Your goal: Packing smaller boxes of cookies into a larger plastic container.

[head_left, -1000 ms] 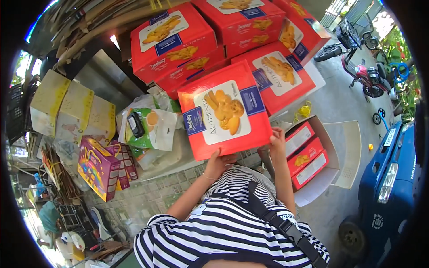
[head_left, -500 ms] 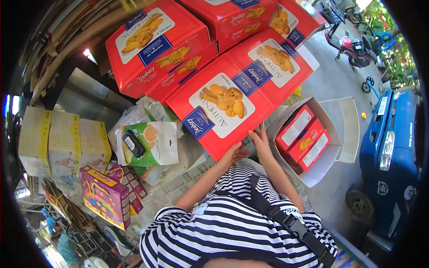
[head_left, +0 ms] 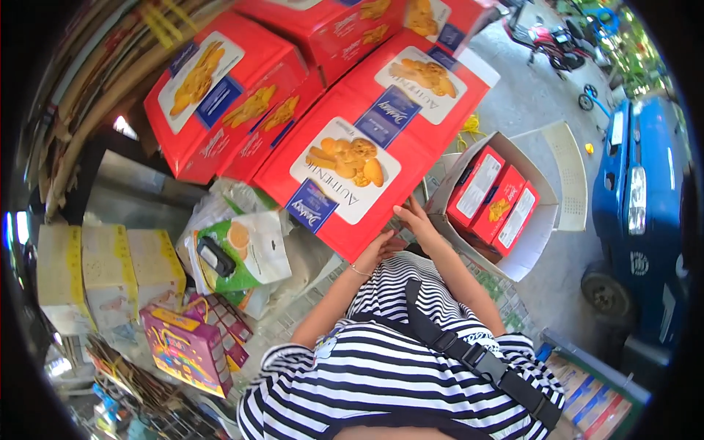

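Note:
A long red cookie carton (head_left: 378, 147) with cookie pictures and blue labels lies slanted in front of my chest. Its near end is at my hands. My left hand (head_left: 375, 251) is at its near edge, fingers pointing right and partly beneath it. To the right, my right hand (head_left: 418, 220) grips the same edge from below, fingertips partly hidden by the carton. More red cartons (head_left: 220, 95) stand behind and to the left. On the right, an opened carton (head_left: 539, 176) holds several small red boxes (head_left: 499, 202).
Left of the cartons, a black device (head_left: 215, 257) lies on a green and white bag (head_left: 257, 246). Beside it are white-and-yellow boxes (head_left: 110, 275) and a purple gift box (head_left: 187, 348). A blue truck (head_left: 638, 220) stands far right. Yellow cord (head_left: 469, 130) lies beyond the opened carton.
The whole view has shifted, so the cartons sit further left and the opened carton slightly higher. My right hand's fingers look more curled; both hands stay at the long carton's near edge.

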A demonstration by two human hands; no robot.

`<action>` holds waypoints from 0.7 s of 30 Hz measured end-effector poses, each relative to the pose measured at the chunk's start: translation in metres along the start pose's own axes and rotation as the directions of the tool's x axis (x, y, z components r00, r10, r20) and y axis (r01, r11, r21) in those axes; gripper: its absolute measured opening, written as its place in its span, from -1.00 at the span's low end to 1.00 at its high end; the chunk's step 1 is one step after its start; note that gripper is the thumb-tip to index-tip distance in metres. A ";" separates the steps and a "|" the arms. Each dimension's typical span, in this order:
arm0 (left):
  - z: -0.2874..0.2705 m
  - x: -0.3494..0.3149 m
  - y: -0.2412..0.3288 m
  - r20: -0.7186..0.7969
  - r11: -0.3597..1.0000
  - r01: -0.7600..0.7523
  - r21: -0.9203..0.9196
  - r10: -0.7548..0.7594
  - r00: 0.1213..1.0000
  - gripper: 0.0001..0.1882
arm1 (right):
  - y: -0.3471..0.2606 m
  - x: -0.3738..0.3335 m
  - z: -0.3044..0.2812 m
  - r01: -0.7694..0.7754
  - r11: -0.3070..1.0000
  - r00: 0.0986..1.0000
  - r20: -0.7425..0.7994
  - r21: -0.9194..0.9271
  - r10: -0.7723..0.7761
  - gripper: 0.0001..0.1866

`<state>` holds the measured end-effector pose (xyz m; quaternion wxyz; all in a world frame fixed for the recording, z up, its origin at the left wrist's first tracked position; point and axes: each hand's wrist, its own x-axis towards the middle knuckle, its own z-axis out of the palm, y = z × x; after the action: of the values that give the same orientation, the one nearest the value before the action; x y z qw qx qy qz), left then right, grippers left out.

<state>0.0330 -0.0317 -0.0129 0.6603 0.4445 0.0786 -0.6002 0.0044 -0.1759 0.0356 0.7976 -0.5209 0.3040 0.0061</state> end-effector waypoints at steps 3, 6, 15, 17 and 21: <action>0.000 -0.002 0.002 -0.004 0.999 -0.028 -0.026 0.028 1.000 -0.55 | 0.012 0.010 -0.011 -0.030 0.986 0.997 0.063 -0.161 0.041 -0.06; 0.000 0.002 -0.001 -0.048 0.997 -0.016 -0.073 0.012 0.999 -0.55 | 0.036 0.024 -0.025 -0.032 0.978 0.998 0.046 -0.205 0.043 0.05; 0.018 0.021 -0.001 -0.161 0.993 -0.092 -0.080 0.078 0.984 -0.61 | 0.032 0.014 -0.093 -0.045 0.949 0.993 0.087 -0.311 0.076 -0.17; 0.028 0.030 -0.003 -0.140 0.989 -0.150 0.017 0.151 0.979 -0.60 | 0.016 -0.001 -0.113 -0.066 0.969 0.994 0.068 -0.237 0.085 -0.24; 0.082 0.059 -0.006 -0.097 0.952 -0.143 0.271 0.175 0.980 -0.60 | 0.021 -0.011 -0.176 0.012 0.976 0.997 -0.074 -0.218 -0.029 -0.34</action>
<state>0.0084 -0.1292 -0.0045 0.6361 0.5680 0.0018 -0.5222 -0.0951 -0.3099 -0.0243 0.7237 -0.6079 0.3265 0.0113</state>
